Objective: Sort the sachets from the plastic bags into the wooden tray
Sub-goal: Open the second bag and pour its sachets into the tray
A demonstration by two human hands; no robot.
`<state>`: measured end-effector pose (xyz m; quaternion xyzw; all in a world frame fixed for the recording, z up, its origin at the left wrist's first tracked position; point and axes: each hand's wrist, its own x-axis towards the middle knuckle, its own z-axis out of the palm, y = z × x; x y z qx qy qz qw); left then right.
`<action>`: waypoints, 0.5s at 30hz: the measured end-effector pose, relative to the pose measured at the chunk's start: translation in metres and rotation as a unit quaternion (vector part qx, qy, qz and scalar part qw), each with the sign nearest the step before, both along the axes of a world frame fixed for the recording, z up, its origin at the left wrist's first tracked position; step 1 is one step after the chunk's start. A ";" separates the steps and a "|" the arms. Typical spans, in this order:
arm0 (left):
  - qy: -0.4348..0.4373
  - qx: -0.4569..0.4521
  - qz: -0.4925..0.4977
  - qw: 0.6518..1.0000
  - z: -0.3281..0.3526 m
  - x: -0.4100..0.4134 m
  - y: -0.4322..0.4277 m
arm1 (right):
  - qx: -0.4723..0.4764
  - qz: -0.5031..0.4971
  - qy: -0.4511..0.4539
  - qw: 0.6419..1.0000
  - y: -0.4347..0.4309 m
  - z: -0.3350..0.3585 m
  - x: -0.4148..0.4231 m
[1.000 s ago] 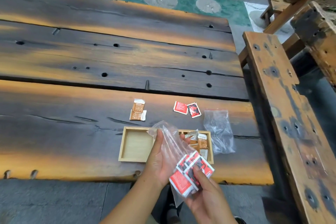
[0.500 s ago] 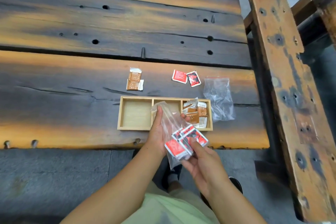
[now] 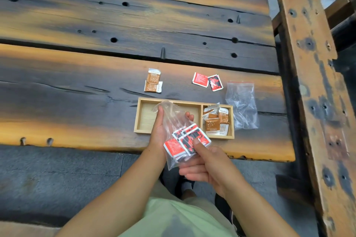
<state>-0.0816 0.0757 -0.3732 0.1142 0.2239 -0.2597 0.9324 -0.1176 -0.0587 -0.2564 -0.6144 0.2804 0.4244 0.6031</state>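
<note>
My left hand (image 3: 159,131) holds a clear plastic bag (image 3: 171,115) by its upper part, over the near edge of the wooden tray (image 3: 143,131). My right hand (image 3: 208,167) grips a stack of red sachets (image 3: 185,141) through the bag's lower end, thumb on top. The tray has three compartments; the right one holds several brown sachets (image 3: 216,121), the others look bare where visible. Two brown sachets (image 3: 152,82) and two red sachets (image 3: 207,81) lie on the table beyond the tray.
An empty clear bag with a red zip strip (image 3: 240,106) lies right of the tray. The dark plank table (image 3: 77,82) ends just below the tray. A wooden bench (image 3: 316,92) runs along the right side. Grey stone floor lies below.
The view has tilted down and closer to the tray. Both hands have kept hold of the bag and the red sachets, now slightly nearer the tray's front edge.
</note>
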 end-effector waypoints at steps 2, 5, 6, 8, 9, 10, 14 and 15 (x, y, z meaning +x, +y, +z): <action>0.003 0.012 0.020 1.000 -0.002 -0.001 0.009 | -0.029 0.056 -0.014 0.998 0.008 0.001 0.002; 0.019 0.001 0.031 0.999 0.002 -0.003 0.019 | -0.042 0.075 -0.033 0.996 0.020 0.001 0.005; 0.026 -0.004 0.033 0.999 0.003 -0.003 0.021 | -0.038 0.069 -0.039 0.996 0.023 0.001 0.006; 0.036 -0.004 0.031 0.999 0.006 -0.002 0.026 | -0.021 0.050 -0.052 0.997 0.029 0.000 0.008; 0.034 -0.001 0.028 0.999 0.007 -0.002 0.028 | -0.010 0.041 -0.058 0.997 0.031 0.000 0.010; 0.033 0.001 0.026 0.999 0.009 -0.001 0.030 | -0.001 0.034 -0.062 0.997 0.033 0.001 0.011; 0.034 -0.011 0.014 0.999 0.016 -0.002 0.035 | 0.020 0.018 -0.071 0.997 0.039 0.004 0.016; 0.039 -0.011 0.013 0.999 0.015 -0.003 0.036 | 0.022 0.017 -0.072 0.997 0.040 0.004 0.016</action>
